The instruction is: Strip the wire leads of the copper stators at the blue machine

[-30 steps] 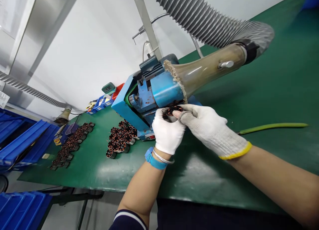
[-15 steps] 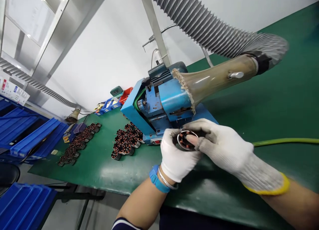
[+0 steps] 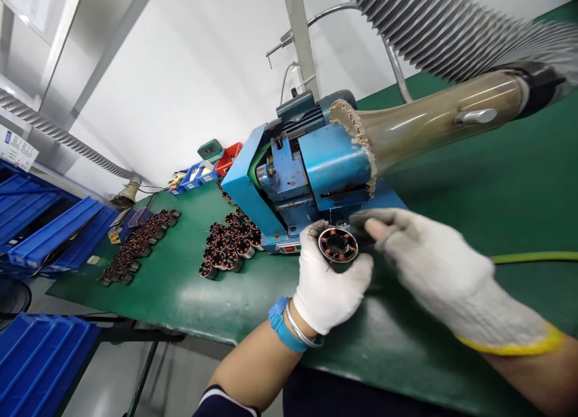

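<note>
My left hand (image 3: 332, 290), in a white glove, is closed around a motor stator (image 3: 338, 261), a metal ring with copper windings inside. The stator's open end faces up toward me, and a thin wire end sticks out below it. Just to the right is my right hand (image 3: 424, 266), gloved in white with a yellow cuff and a bare thumb tip. Its fingers stretch toward the stator but look apart from it; motion blurs their dark tips. Close behind both hands stands a blue belt-driven machine (image 3: 334, 164) with a motor on top.
Several stators (image 3: 232, 260) stand grouped left of the machine, and a longer row (image 3: 139, 242) lies farther left on the green table (image 3: 189, 308). A clear duct (image 3: 415, 125) joins a grey hose (image 3: 433, 31). Blue bins (image 3: 49, 236) sit at left; a green cord (image 3: 533, 257) crosses at right.
My right hand has drawn back to the right, its thumb out of the stator. My left hand still holds the stator, now fully visible on top. The camera view has shifted.
</note>
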Motion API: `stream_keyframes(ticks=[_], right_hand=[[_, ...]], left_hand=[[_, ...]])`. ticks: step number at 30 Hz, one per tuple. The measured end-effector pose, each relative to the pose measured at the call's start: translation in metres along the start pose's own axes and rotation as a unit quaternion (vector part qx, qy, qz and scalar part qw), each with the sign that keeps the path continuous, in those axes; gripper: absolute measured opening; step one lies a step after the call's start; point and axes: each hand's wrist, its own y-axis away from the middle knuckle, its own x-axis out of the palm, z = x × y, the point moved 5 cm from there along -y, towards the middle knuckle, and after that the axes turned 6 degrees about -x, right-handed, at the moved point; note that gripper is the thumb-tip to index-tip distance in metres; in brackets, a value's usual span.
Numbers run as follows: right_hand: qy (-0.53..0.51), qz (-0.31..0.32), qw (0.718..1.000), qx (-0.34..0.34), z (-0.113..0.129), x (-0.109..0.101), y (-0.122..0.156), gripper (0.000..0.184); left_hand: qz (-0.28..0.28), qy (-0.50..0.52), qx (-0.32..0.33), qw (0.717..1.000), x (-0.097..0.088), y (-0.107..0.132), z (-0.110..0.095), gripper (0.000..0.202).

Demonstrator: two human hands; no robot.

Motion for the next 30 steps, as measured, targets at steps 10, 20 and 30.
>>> stream_keyframes(ticks=[10,20,30], right_hand=[[-0.106,-0.029,0.992,0.054,0.009,0.023,-0.011,0.022],[-0.085,-0.07,0.994,0.026,0.023,0.022,-0.012,0.015],[-0.033,-0.025,0.999,-0.032,0.01,0.021,0.006,0.026]], left_hand=[[-0.012,-0.031,-0.026,0.999,0.008,-0.035,-0.008,0.043],[-0.032,-0.092,-0.018,0.995,0.01,-0.041,-0.021,0.041],[-0.001,-0.08,0.018,0.997,-0.002,-0.019,-0.015,0.051]])
